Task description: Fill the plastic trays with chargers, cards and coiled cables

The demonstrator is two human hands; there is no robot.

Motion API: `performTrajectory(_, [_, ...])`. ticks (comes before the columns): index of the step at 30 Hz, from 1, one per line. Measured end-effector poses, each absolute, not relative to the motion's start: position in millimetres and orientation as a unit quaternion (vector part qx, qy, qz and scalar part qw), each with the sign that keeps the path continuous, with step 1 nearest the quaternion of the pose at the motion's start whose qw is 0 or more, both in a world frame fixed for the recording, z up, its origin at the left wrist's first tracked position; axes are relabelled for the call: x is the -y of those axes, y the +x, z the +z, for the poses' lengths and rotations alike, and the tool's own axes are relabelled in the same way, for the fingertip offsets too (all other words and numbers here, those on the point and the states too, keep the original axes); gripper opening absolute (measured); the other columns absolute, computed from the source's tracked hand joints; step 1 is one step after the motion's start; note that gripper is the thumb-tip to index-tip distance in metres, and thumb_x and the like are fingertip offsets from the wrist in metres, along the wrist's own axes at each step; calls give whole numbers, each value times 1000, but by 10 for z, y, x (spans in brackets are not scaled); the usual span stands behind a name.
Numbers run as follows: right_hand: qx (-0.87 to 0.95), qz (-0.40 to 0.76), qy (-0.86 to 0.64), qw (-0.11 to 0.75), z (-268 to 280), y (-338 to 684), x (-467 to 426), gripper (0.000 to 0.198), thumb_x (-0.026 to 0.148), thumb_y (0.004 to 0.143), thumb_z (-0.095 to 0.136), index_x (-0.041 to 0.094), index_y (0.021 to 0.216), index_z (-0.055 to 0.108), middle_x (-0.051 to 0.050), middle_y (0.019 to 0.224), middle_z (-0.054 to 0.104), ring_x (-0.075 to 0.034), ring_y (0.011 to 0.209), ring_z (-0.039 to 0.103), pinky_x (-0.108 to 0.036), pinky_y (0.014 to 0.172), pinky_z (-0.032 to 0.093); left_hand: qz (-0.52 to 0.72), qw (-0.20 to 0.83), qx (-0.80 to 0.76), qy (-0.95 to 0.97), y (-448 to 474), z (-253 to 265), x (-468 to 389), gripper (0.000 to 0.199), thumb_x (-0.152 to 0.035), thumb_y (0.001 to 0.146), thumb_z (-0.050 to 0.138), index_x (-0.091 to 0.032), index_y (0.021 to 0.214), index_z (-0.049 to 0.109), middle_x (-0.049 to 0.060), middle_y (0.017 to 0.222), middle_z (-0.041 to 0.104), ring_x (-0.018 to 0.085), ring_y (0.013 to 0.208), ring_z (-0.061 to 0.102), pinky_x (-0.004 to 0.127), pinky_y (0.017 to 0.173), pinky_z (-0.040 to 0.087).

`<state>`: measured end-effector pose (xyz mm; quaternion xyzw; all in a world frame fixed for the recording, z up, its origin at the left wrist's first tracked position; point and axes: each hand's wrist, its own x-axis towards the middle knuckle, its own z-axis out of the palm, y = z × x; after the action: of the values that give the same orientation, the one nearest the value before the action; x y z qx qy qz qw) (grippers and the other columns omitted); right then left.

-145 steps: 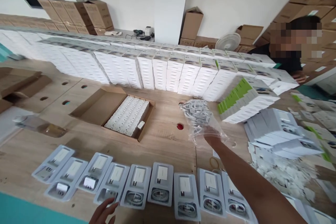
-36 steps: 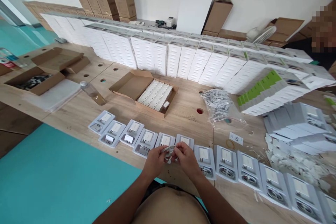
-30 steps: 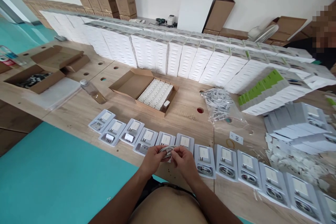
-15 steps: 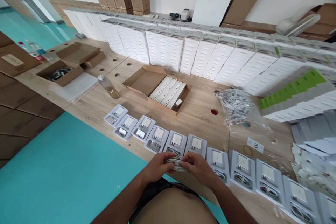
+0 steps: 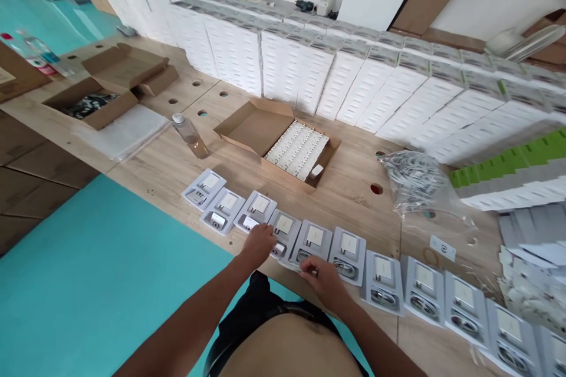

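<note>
Plastic trays line the front of the table, each with a white rectangular piece in its upper pocket. My left hand (image 5: pixel 260 244) reaches over the lower part of one tray (image 5: pixel 285 227), its fingers closed together; whatever they hold, if anything, is hidden. A small glossy item (image 5: pixel 278 250) shows in that tray's lower pocket beside the fingers. My right hand (image 5: pixel 323 280) is closed at the front edge of the neighbouring tray (image 5: pixel 315 237), pinching a coiled white cable (image 5: pixel 289 265) mostly hidden by the hands. To the right, the tray (image 5: pixel 347 247) holds a coiled cable in its lower pocket.
Behind the trays lies an open cardboard box (image 5: pixel 289 179) of white pieces, with a bottle (image 5: pixel 191 138) to its left. A bag of cables (image 5: pixel 409 179) lies at right. Stacked white boxes (image 5: pixel 292 68) line the back. Another open box (image 5: pixel 95 115) is at far left.
My left hand has let go of the coiled cable and moved left and up to a tray. The right hand keeps the cable, slightly lower. The view has shifted.
</note>
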<state>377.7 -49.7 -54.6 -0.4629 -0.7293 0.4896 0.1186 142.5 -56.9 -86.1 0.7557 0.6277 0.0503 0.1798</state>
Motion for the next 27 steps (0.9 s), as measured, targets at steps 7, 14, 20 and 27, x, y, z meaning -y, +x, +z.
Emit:
performTrajectory(7, [782, 364, -470, 186, -885, 3380, 539, 5, 16, 83, 56, 20, 81, 58, -3, 92, 63, -14, 77, 57, -25, 73, 42, 54, 156, -604, 779, 1347, -921, 462, 14, -14, 87, 47, -14, 95, 58, 13, 99, 56, 29, 99, 47, 45, 85, 37])
performTrajectory(14, [857, 225, -447, 124, -1069, 3129, 543, 15, 18, 89, 54, 20, 78, 63, -3, 93, 65, -15, 86, 58, -24, 77, 43, 70, 186, -571, 797, 1166, -855, 517, 33, -14, 78, 55, -15, 111, 53, 11, 107, 56, 27, 101, 48, 41, 86, 38])
performTrajectory(20, [898, 176, -392, 92, -1120, 2996, 462, 20, 15, 91, 52, 19, 76, 65, -4, 92, 67, -17, 86, 56, -28, 79, 42, 108, 208, -501, 833, 1058, -788, 803, 23, -17, 89, 46, -18, 109, 58, 9, 116, 58, 24, 106, 50, 39, 93, 34])
performTrajectory(27, [934, 130, -324, 76, -1189, 2973, 576, 17, 12, 88, 51, 16, 96, 65, -10, 96, 66, -22, 99, 53, -40, 97, 38, 92, 199, -484, 847, 995, -949, 977, 37, -14, 88, 47, -14, 124, 51, 12, 122, 59, 25, 112, 51, 41, 102, 29])
